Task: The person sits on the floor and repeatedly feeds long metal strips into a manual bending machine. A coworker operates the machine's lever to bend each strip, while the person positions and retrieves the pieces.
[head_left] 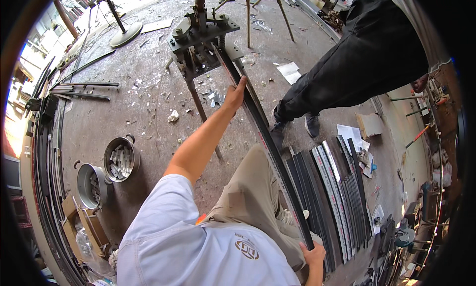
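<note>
Grips (235, 96) (313, 255) on bar (276, 162), end at press (204, 32); co-worker's legs (344, 70) alongside.

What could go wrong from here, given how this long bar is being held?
1. The bar runs up into the press; if the left hand slid forward along it, fingers might be pinched there.
2. A co-worker's leg is to the right of the bar, so a sideways swing, with the right hand at its near end, could knock it.
3. Scraps litter the floor, so a step might slip.
</note>
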The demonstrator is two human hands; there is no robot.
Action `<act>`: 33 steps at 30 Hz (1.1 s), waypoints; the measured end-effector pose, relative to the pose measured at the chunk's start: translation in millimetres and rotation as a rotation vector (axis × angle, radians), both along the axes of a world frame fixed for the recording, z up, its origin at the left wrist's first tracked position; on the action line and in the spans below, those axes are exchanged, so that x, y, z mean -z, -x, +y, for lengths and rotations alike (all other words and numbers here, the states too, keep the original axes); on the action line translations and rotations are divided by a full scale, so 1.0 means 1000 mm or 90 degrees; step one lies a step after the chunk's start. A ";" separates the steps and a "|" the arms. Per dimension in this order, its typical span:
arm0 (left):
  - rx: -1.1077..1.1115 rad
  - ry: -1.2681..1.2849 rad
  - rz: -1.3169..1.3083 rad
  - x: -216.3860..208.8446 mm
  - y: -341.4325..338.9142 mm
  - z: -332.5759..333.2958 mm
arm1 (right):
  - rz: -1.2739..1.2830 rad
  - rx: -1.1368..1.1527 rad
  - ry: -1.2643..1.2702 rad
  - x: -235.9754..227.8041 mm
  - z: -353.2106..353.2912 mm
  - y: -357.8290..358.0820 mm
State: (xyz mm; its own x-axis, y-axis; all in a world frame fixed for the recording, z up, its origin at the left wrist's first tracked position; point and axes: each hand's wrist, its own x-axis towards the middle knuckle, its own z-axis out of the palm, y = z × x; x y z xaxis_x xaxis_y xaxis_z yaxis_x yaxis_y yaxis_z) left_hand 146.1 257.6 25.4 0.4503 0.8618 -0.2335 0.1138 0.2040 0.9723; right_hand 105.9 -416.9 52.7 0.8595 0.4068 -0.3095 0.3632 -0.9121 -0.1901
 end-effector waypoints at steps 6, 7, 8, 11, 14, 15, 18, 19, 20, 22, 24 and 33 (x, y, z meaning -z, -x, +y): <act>-0.056 -0.003 -0.034 0.026 -0.006 0.014 | -0.055 -0.032 0.021 0.012 -0.009 0.005; -0.043 -0.008 -0.017 0.020 -0.008 0.011 | -0.040 -0.016 0.007 0.010 -0.009 0.004; -0.032 -0.013 -0.001 0.014 -0.010 0.008 | -0.024 -0.002 -0.007 0.007 -0.009 0.002; 0.012 -0.028 -0.022 -0.042 -0.007 -0.025 | -0.014 0.019 -0.016 0.004 -0.006 0.009; -0.055 -0.022 -0.019 -0.005 -0.004 -0.007 | -0.015 0.002 0.009 0.003 -0.001 0.011; -0.051 -0.004 -0.011 0.020 -0.002 0.011 | -0.027 -0.015 0.021 0.004 0.002 0.011; -0.029 0.006 0.012 0.028 -0.008 0.015 | -0.025 0.009 0.021 0.004 0.002 0.012; -0.023 0.000 0.021 0.023 -0.010 0.011 | -0.016 0.027 0.015 0.003 0.001 0.013; -0.031 0.005 0.025 0.018 -0.011 0.005 | -0.019 0.024 0.012 0.005 -0.001 0.014; -0.029 -0.018 0.024 0.020 -0.010 0.005 | -0.031 0.012 0.007 0.007 -0.007 0.011; -0.020 -0.023 -0.008 0.023 -0.009 0.007 | -0.070 -0.010 0.012 0.006 -0.012 0.014; 0.099 0.174 -0.223 0.009 0.024 -0.045 | -0.050 0.041 -0.030 -0.008 -0.020 0.006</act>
State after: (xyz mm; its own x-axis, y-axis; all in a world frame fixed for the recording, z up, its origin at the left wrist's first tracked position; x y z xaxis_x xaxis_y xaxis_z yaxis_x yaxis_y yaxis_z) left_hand 121.7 212.4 15.9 0.6617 0.7053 -0.2543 -0.1612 0.4650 0.8705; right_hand 99.8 -437.2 60.3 0.9052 0.3621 -0.2224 0.3190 -0.9248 -0.2075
